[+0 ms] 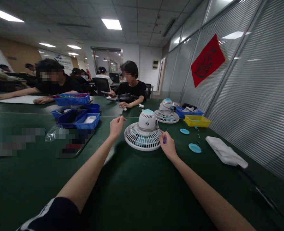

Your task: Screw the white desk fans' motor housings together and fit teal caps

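A white fan assembly (145, 130) with a round grille and a teal-capped motor housing lies face down on the green table (137, 192). My left hand (116, 125) hovers just left of it, fingers pinched together on something too small to make out. My right hand (167, 145) rests at the grille's right edge, closed on a small purple-handled tool (164, 139), probably a screwdriver. Two teal round caps (194, 148) and a few screws lie to the right.
A second fan (167, 112) stands behind, near a yellow tray (196, 121) and a blue tray (188, 111). Stacked blue bins (78, 112) sit at the left, a plastic bag (52, 132) beside them. A white cloth (226, 151) lies at the right. Other people sit across the table.
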Motion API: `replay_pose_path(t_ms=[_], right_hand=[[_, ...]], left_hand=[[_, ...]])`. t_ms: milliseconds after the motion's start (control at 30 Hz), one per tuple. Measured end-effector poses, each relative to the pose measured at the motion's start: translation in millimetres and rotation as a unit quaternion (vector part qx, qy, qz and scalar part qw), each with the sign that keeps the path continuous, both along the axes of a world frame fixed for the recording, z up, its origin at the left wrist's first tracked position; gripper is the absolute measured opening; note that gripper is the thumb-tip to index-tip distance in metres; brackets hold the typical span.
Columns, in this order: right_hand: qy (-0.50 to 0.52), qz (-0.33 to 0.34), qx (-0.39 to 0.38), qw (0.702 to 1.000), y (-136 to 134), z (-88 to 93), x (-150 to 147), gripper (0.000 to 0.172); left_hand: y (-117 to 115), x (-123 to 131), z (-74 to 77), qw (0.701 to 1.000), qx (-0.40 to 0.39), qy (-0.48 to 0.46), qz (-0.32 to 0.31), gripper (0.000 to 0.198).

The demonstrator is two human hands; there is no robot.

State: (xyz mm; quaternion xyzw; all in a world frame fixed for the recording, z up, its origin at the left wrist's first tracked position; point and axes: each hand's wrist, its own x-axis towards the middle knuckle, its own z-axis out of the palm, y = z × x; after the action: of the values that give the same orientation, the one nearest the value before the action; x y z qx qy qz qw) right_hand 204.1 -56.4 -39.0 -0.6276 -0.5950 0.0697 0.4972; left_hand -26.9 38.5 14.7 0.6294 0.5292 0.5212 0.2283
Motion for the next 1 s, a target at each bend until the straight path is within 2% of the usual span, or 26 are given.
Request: replay_pose_path(t_ms=[100,167,333,567,767,900,1000], right_hand=[[0.025,0.028,-0.029,0.999,1,1.2,0,0.018],[0.020,0.033,-0.037,0.999,0,2.6,0,0.017],[0.004,0.030,-0.045,0.999,-3,5.6,-1,0.016],[-0.034,0.014,-0.039,0.999,-3,6.0,-3,0.015],[-0.051,0.011,-0.033,0.998,-2,3.8,-3,0.011],[-0.038,0.011,-0.040,0.998,-2,2.9,-2,0.013],[-0.036,0.010,-0.045,0.998,-2,4.0,-3,0.011]], left_hand=[[2,26,27.9,0.996,0.060,0.007,-0.063,0.033],[7,47,41.3,0.991,0.081,0.016,-0.108,0.030],[28,84,56.6,0.975,0.022,0.050,-0.217,0.014],[37,85,65.0,0.963,-0.022,0.043,-0.266,0.005],[34,82,66.8,0.963,0.010,0.036,-0.267,0.009],[35,83,76.7,0.955,0.024,0.097,-0.281,0.011],[35,85,84.7,0.950,0.034,0.158,-0.266,0.012]])
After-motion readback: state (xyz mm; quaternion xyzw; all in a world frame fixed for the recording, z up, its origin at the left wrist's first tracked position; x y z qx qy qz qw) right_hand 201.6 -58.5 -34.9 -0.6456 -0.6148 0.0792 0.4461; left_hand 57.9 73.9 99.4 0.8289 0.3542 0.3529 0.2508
